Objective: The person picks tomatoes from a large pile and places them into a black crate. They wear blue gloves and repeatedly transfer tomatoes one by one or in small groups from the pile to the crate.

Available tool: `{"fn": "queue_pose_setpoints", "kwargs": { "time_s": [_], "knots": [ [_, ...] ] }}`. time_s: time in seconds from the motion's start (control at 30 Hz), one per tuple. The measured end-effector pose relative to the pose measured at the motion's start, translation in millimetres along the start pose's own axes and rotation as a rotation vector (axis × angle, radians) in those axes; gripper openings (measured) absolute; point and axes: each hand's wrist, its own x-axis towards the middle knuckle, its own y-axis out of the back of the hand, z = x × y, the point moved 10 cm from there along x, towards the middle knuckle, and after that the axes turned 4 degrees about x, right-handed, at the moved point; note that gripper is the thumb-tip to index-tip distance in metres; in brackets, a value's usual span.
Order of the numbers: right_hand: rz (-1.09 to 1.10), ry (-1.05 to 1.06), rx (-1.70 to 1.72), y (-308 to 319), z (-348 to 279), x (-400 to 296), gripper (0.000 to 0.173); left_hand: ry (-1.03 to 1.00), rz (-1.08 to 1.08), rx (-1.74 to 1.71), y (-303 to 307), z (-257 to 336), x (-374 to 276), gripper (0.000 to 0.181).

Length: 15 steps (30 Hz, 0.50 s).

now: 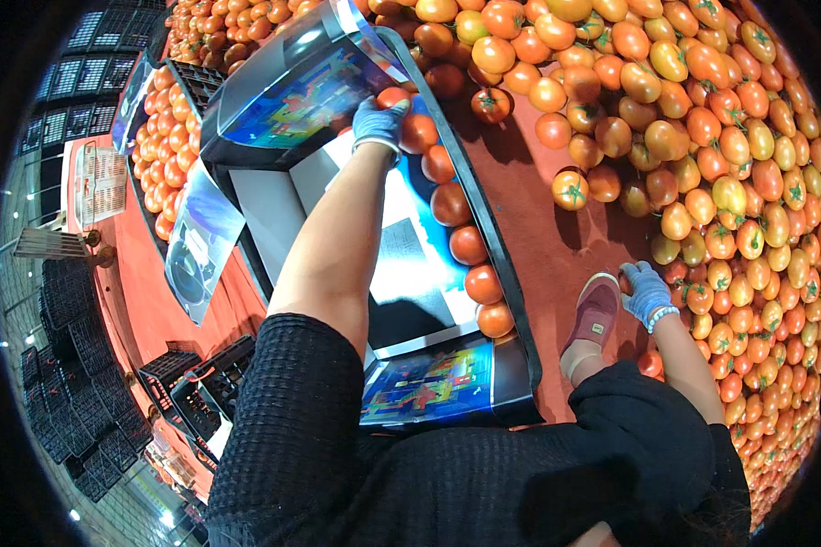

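My left hand (378, 124), in a light blue knit glove, reaches into the far right corner of a black crate (492, 239). Its fingers are around a red tomato (393, 98) at the end of a row. That row of tomatoes (450, 204) runs along the crate's right wall. Glossy printed sheets (424, 390) line the crate and fold out over its ends; the white and blue lining shows at the bottom. To the right, my right hand (646, 294), gloved too, has its fingers on a dark red tomato (625, 282) at the edge of a large tomato heap (718, 198).
Red matting (499, 164) lies under the crate. My maroon shoe (596, 311) stands between crate and heap. A second crate filled with tomatoes (166, 147) sits at the left. Farther left are black crates (75, 369), a pale plastic basket (101, 179) and a small slatted stool (51, 243).
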Motion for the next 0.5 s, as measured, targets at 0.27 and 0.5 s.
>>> {"fn": "queue_pose_setpoints", "kwargs": {
  "time_s": [0.27, 0.5],
  "knots": [
    [0.324, 0.014, 0.440, 0.8, 36.1, -4.2, 0.062, 0.042, -0.087, -0.615, -15.1, -0.6, -35.3, 0.045],
    [0.411, 0.021, 1.209, 51.9, 5.1, -20.6, 0.052, 0.049, -0.070, -0.613, -43.7, -22.3, -47.5, 0.029]
  ]
}}
